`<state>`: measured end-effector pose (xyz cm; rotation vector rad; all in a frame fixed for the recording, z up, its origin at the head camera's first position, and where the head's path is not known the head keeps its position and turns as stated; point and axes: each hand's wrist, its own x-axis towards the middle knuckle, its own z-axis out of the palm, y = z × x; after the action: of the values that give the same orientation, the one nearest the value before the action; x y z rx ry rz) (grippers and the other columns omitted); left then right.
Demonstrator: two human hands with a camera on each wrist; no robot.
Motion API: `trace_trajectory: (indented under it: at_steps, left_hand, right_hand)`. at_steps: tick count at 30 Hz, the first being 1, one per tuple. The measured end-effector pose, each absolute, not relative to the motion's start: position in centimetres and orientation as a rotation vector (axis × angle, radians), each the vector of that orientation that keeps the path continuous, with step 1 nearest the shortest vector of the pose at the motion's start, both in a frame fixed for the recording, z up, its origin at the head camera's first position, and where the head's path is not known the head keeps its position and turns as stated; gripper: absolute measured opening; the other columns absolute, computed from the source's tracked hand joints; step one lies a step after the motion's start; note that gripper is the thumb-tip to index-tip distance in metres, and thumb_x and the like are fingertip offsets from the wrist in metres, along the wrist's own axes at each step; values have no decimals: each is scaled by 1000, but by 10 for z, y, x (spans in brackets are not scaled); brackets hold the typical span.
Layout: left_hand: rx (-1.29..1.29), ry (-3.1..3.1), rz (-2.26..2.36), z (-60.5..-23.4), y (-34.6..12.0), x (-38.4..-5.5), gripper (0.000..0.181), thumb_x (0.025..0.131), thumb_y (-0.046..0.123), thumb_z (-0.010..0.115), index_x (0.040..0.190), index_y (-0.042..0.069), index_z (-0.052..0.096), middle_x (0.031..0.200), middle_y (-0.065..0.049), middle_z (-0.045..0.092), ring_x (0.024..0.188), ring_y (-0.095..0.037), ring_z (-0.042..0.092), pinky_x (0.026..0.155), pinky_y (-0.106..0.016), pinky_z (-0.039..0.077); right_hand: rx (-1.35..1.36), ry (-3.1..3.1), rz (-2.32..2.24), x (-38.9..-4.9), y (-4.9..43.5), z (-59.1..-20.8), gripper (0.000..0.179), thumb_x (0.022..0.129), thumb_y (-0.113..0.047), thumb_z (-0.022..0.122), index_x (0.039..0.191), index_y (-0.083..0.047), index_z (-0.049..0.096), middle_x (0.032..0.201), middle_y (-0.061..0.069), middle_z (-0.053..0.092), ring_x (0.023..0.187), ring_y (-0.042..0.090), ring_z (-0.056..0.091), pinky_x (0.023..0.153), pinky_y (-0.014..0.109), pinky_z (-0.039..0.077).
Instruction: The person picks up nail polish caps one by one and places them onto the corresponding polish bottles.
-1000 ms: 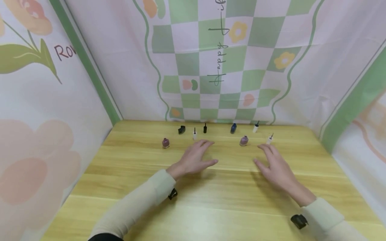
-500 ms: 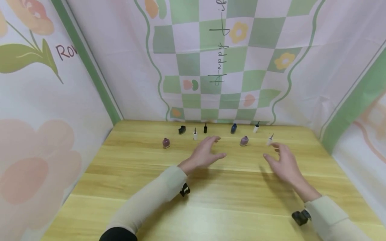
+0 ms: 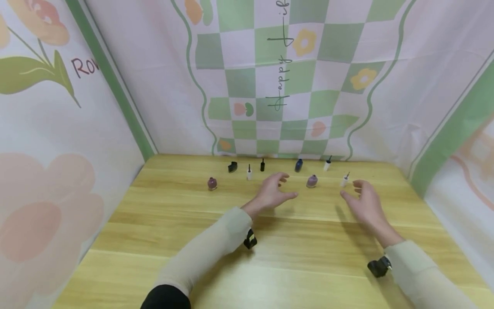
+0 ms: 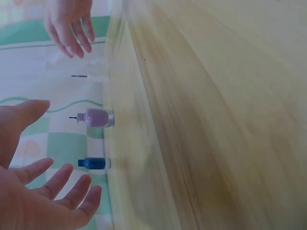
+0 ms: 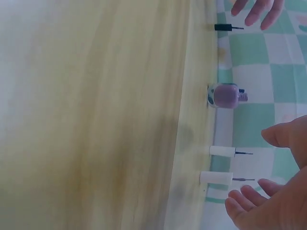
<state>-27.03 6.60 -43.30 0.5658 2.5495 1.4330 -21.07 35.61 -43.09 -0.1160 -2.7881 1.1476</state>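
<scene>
My left hand (image 3: 272, 191) hovers over the table, fingers and thumb spread, holding nothing. To its right stands an uncapped lilac nail polish bottle (image 3: 312, 181), with a dark blue bottle (image 3: 299, 165) behind. My right hand (image 3: 364, 204) is close to a white brush cap (image 3: 345, 181) standing brush up. In the right wrist view, that hand's thumb and fingers are apart, near the white cap (image 5: 217, 178) but seemingly not around it. Another white brush cap (image 3: 327, 165) stands farther back. In the left wrist view the lilac bottle (image 4: 97, 118) shows beyond the left thumb and fingers.
On the left stand a plum nail polish bottle (image 3: 212, 183), a black bottle (image 3: 232, 167), a white brush cap (image 3: 249, 174) and a black brush cap (image 3: 262, 165). The wooden table (image 3: 270, 266) ends at a checked green cloth wall (image 3: 270, 81) behind them.
My left hand has moved right, toward the lilac bottle. My right hand has shifted right and slightly forward, beside the white brush cap. Bottles and caps stay in place.
</scene>
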Motion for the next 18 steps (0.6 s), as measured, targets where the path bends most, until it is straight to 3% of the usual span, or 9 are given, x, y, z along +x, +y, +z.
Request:
trace_trajectory:
  at_steps: [12,18]
  left_hand:
    - [357,2529,1537,-435,100,-277,60,89,30,82,142,15,57,136,-4,61,121,-26,61,92,-35,57]
    - [280,2514,1541,-438,121,-284,59,87,27,84,139,15,59,135,-3,63,117,-24,63,91,-33,57]
  right_hand:
    - [-297,-2795,1324,-230,365,-433,85,106,-45,51,156,12,11,159,39,21,142,58,28,111,69,34]
    - [-400,-2765,1407,-244,369,-436,82,106,-39,53,157,10,12,159,39,21,143,56,28,113,66,34]
